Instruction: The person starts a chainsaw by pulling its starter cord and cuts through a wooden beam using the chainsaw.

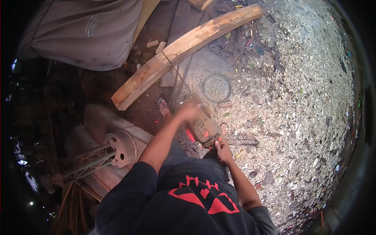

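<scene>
A chainsaw [205,127] with a dusty body and red parts lies in front of my legs. Its thin bar reaches up and left to a long, curved wooden beam [196,39], where a dark line crosses the wood. My right hand [223,152] is closed round the rear end of the saw. Motion blurs my left hand [190,111], which is over the front part of the saw body; its fingers cannot be made out.
A grey cover [86,33] hangs at the upper left. Small wood offcuts [152,44] lie behind the beam. A metal wheel rim [121,149] stands at the left. One foot [163,106] is near the beam. Wood chips [297,117] cover the ground at the right.
</scene>
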A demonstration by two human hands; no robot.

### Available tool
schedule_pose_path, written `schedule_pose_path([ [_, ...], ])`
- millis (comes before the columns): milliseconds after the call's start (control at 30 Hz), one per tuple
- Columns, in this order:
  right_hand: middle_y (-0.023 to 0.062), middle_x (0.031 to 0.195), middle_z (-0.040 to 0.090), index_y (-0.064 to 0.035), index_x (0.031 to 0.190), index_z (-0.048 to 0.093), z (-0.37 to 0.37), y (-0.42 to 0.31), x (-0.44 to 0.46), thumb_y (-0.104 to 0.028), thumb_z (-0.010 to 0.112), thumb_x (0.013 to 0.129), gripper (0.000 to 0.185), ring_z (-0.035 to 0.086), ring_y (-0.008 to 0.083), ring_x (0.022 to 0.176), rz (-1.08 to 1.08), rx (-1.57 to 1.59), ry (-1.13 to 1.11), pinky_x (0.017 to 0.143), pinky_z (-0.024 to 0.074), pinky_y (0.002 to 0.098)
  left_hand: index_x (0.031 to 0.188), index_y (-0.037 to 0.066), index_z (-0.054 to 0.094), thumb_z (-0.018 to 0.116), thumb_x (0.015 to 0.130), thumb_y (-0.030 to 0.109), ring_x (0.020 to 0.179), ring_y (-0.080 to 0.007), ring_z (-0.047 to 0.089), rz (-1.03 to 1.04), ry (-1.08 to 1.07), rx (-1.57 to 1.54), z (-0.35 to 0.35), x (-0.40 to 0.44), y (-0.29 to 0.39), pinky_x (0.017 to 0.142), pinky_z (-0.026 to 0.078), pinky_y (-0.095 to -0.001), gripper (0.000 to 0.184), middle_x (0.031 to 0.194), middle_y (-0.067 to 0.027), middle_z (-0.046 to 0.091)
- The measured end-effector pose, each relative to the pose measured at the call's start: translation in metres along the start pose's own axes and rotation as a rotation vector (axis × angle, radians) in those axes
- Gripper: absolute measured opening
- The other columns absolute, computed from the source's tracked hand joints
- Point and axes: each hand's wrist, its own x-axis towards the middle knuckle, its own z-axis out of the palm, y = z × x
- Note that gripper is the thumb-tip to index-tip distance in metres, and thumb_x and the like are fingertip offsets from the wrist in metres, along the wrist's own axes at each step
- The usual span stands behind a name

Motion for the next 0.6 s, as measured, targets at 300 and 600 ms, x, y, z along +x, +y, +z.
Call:
schedule_pose_path([
  [300, 0.0089, 0.049, 0.052, 0.0007, 0.080, 0.061, 0.010, 0.014, 0.014, -0.053, 0.040, 0.099, 0.060, 0.049, 0.0185, 0.033, 0.001, 0.015, -0.061, 0.035, 0.0396, 0.0320, 0.105, -0.003, 0.067, 0.036, 0.097, 0.050, 0.106, -0.0413, 0.060, -0.008, -0.014, 0.023, -0.006, -0.001, 0.000, 0.094, 0.044, -0.0468, 0.062, 0.107, -0.0277, 0.064],
  [600, 0.0214, 0.096, 0.066, -0.0072, 0.104, 0.064, 0.021, 0.040, 0.031, -0.046, 0.053, 0.094, 0.042, 0.064, 0.0376, 0.093, 0.018, -0.069, -0.012, 0.084, 0.0485, 0.0441, 0.105, -0.003, 0.067, 0.036, 0.097, 0.050, 0.107, -0.0411, 0.060, -0.010, -0.046, -0.003, -0.008, 0.001, -0.002, 0.093, 0.044, -0.0468, 0.062, 0.109, -0.0272, 0.064],
])
